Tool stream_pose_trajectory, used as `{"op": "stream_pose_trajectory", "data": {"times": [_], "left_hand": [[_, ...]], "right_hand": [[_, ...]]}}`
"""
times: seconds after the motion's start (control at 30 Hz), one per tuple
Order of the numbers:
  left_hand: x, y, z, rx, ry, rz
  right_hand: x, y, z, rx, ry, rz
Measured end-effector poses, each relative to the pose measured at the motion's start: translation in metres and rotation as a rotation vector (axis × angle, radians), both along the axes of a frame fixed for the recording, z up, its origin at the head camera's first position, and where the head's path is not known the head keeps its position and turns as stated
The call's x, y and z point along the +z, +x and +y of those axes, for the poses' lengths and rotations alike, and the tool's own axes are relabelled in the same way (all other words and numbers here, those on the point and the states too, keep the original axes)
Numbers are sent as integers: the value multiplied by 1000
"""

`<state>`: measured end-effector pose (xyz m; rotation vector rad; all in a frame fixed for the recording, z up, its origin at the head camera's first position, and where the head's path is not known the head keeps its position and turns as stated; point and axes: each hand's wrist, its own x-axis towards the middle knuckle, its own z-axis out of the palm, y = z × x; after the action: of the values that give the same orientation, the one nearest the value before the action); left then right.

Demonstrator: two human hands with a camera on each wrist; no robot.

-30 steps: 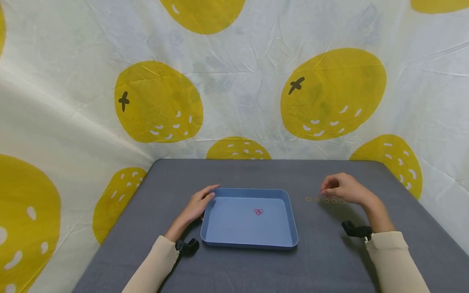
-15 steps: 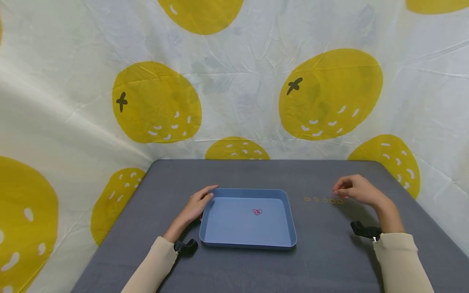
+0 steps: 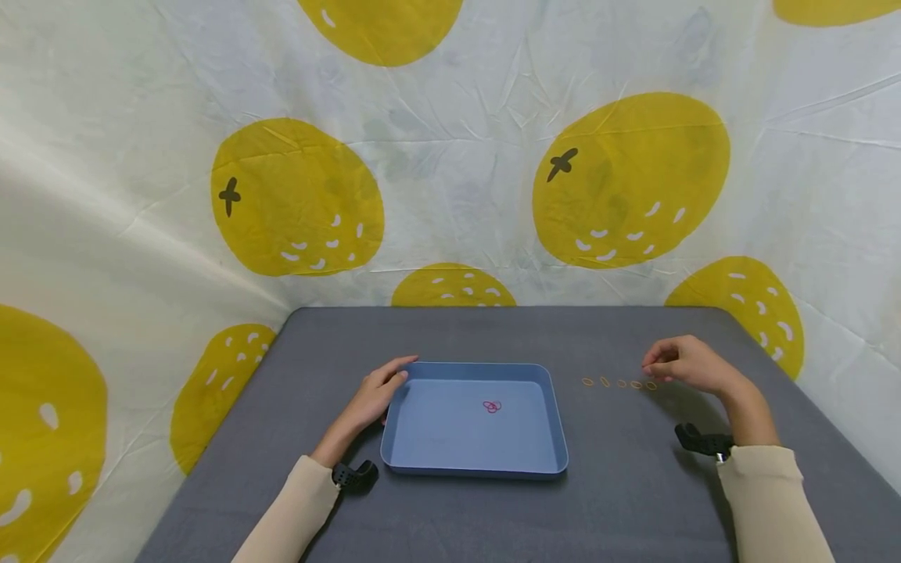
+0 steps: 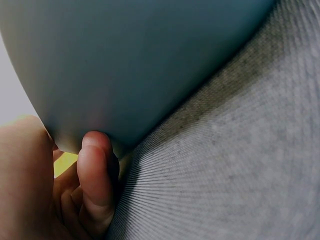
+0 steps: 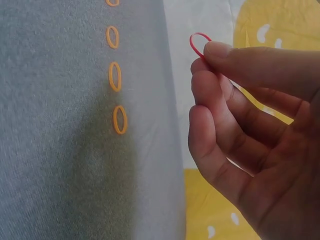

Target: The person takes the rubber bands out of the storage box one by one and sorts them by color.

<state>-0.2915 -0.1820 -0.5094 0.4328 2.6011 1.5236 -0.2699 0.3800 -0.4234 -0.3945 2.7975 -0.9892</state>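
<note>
The far left corner of the tray [image 3: 436,446] is gripped by the left hand [image 3: 373,393]: bent fingers [image 4: 94,170] are pressed to its outer wall, and the thumb is placed by its rim. Well to the right, a thin red band [image 5: 193,48] is pinched by the right hand [image 3: 693,365], raised above the counter [image 3: 479,520]; thumb and fingertip are closed on the band, and the other fingers are loosely curled.

A black camera [image 3: 355,475] is worn on the left wrist, near the tray's left wall. Overlapping red bands [image 3: 492,407] are laid inside the tray; their number cannot be told. Farther right, five orange bands [image 5: 110,77] are lined up on the counter, the rightmost just beside the right hand. The tray's raised right wall and this row are set between the red bands and that hand.

Bare counter is seen before and behind the tray, and between tray and row. The far edge is backed by a fruit-printed sheet [image 3: 457,188]; the sloping right edge is found beyond the right hand.
</note>
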Motion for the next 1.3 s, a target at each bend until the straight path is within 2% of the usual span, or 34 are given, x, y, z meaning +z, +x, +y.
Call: {"op": "stream_pose_trajectory", "data": {"times": [0.4,0.9,1.1,1.3], "left_hand": [[1,1,-1,18,-12,19],[1,1,0,9,20,-21],[2,1,0,8,15,-18],[1,1,-1,10,18,-22]], "right_hand": [[-3,-6,-27,77,-52,-63],[-18,-15,-57,180,-2,-99],[-19,-15,-67,222,-6,-96],[-19,-14,-73,227,-5,-135]]}}
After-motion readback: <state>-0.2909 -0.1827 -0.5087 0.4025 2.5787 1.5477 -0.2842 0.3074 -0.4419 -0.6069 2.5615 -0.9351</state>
